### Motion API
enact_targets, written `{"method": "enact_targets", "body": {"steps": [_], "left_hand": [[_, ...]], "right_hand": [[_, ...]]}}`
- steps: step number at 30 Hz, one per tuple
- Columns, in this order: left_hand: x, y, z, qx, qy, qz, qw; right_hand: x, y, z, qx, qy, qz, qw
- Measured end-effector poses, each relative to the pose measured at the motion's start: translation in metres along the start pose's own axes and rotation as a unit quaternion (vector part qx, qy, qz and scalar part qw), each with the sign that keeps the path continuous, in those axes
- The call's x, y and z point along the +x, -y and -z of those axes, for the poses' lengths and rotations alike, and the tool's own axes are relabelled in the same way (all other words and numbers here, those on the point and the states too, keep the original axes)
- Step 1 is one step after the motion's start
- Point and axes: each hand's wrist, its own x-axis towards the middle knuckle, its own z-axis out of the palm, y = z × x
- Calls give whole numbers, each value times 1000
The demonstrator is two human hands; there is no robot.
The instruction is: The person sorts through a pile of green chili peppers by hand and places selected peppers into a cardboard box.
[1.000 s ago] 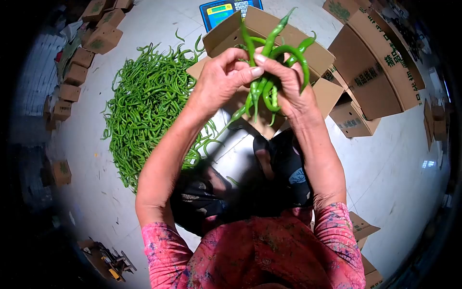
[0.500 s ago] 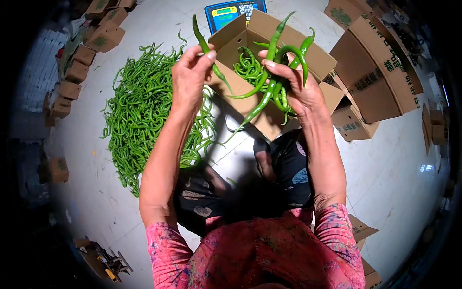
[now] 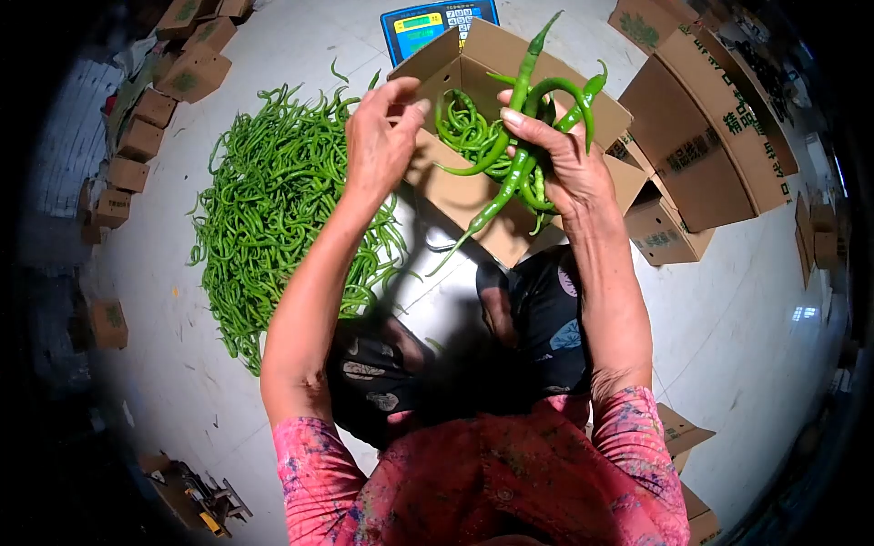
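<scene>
Holding a loose bunch of long, glossy green peppers (image 3: 525,77), the right hand (image 3: 578,168) is raised over an open brown cardboard box (image 3: 446,191). Its grip is closed around the bunch, thumb pressed across, with pepper ends poking out above and below; one pepper curls over like a hook. The left hand (image 3: 387,141) is at the left side of the box, fingers curled, its grip slightly parted, with a narrow gap between thumb and forefinger. Whether it touches the cardboard, I cannot tell.

More slender green peppers (image 3: 469,127) lie coiled together inside the box. To the left of the box, a broad heap of thin green peppers (image 3: 273,218) spreads over the pale, smooth floor (image 3: 719,346). Just beyond the box is a blue-framed panel with a display and keypad (image 3: 423,36). Right of the box are large brown cartons with dark printed characters (image 3: 728,173). Dark patterned trousers (image 3: 533,309) show on the box's near side.
</scene>
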Motion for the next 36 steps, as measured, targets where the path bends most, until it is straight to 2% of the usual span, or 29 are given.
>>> {"method": "enact_targets", "body": {"steps": [2, 4, 6, 7, 9, 13, 16, 25, 28, 29, 32, 34, 36], "left_hand": [[-17, -24, 8, -80, 57, 47, 994], [-28, -36, 8, -95, 114, 20, 989], [-38, -44, 6, -155, 172, 53, 971], [-41, -43, 4, -149, 187, 71, 968], [-44, -39, 4, -149, 233, 121, 953], [-45, -36, 16, -265, 226, 160, 924], [-43, -28, 26, -303, 213, 179, 912], [-33, 6, 15, -266, 194, 244, 912], [-30, 6, 3, -234, 217, 203, 926], [-30, 8, 0, -134, 194, 147, 961], [-31, -23, 7, -162, 219, 184, 945], [-37, -43, 10, -173, 275, 195, 925], [-43, -44, 5, -155, 311, 150, 925]], "right_hand": [[1, 0, -4, -22, -4, -11, 1000], [-1, -2, -8, -44, 21, -3, 999], [-1, -12, -13, -51, 46, 18, 997], [-4, -12, -16, -13, 60, -26, 998], [-1, -18, -16, 12, 66, -27, 997], [3, -15, -7, 74, 58, -81, 992], [13, -15, 8, 105, 65, -59, 991], [17, -10, 22, 175, 100, -63, 977], [17, -10, 19, 173, 88, -74, 978], [17, -9, 18, 168, 78, -77, 980], [13, -9, 10, 137, 35, -62, 988], [14, -11, 9, 107, 45, -41, 992], [13, -14, 6, 67, 45, -25, 996]]}}
